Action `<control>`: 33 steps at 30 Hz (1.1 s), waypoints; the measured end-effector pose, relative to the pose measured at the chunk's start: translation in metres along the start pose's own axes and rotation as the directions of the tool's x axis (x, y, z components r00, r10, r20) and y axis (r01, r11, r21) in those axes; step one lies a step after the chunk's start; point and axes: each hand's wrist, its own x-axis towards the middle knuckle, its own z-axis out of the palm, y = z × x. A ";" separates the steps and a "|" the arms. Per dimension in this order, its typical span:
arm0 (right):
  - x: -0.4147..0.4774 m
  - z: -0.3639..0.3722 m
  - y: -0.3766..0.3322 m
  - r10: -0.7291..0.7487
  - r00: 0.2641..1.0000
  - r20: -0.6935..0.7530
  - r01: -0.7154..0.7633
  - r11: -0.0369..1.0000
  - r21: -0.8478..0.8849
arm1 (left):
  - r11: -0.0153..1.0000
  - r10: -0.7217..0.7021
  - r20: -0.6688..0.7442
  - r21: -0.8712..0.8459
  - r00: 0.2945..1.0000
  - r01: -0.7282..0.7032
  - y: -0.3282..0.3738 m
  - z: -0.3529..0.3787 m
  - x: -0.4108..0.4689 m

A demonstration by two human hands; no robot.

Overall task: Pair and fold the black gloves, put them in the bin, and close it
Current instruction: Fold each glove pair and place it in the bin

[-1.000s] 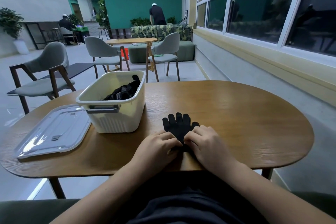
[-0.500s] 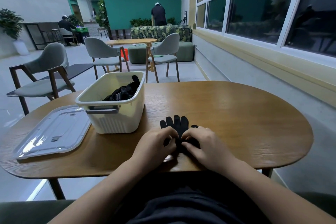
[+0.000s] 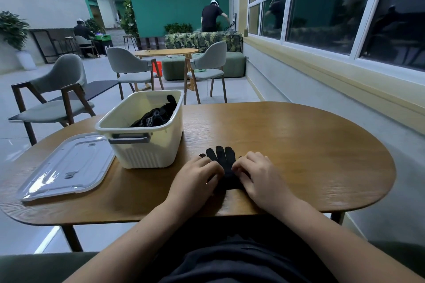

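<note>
Gloves (image 3: 221, 156) lie flat at the table's (image 3: 299, 145) near edge, with left hand (image 3: 195, 179) and right hand (image 3: 259, 174) curling fingers onto their sides. Keeping the edges matched while folding cuff to fingertips should make a tidy bundle. The bin (image 3: 147, 151) holds more gloves (image 3: 156, 117); its lid (image 3: 69, 165) lies alongside.

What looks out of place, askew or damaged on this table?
Nothing looks damaged or spilled. Only the loose black gloves in the cream plastic bin lie in an untidy heap, one fingertip reaching up near the rim.
</note>
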 end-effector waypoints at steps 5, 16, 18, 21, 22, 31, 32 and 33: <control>0.002 -0.002 -0.002 -0.174 0.984 0.027 0.175 0.983 -0.058 | 0.996 0.083 -0.012 0.043 0.996 -0.082 0.001 -0.001 -0.003; 0.002 -0.003 -0.002 -0.064 0.993 0.103 0.062 0.998 0.027 | 0.998 -0.065 0.010 0.003 0.998 0.065 0.003 0.000 -0.003; 0.003 -0.004 -0.003 -0.035 0.996 0.078 0.031 0.998 0.054 | 0.991 -0.124 0.014 -0.039 0.992 0.124 0.005 -0.003 -0.003; 0.005 -0.003 -0.001 0.013 0.998 0.061 -0.017 0.998 0.060 | 0.989 -0.142 0.026 -0.042 0.990 0.143 0.004 -0.003 -0.001; 0.005 -0.001 0.000 0.031 0.998 0.058 -0.034 0.998 0.056 | 0.987 -0.152 0.027 -0.037 0.988 0.153 0.002 -0.002 -0.001; 0.003 0.002 0.001 -0.050 0.998 -0.036 0.050 0.999 -0.006 | 0.997 -0.072 0.001 -0.035 0.997 0.072 -0.002 -0.001 -0.001; 0.003 0.001 0.000 -0.100 0.994 -0.038 0.100 0.995 -0.014 | 0.999 -0.042 0.003 -0.026 0.999 0.042 -0.001 -0.001 -0.002; 0.003 0.001 -0.001 -0.140 0.989 -0.038 0.139 0.990 -0.022 | 1.000 -0.017 0.006 -0.012 1.000 0.017 0.000 -0.002 -0.002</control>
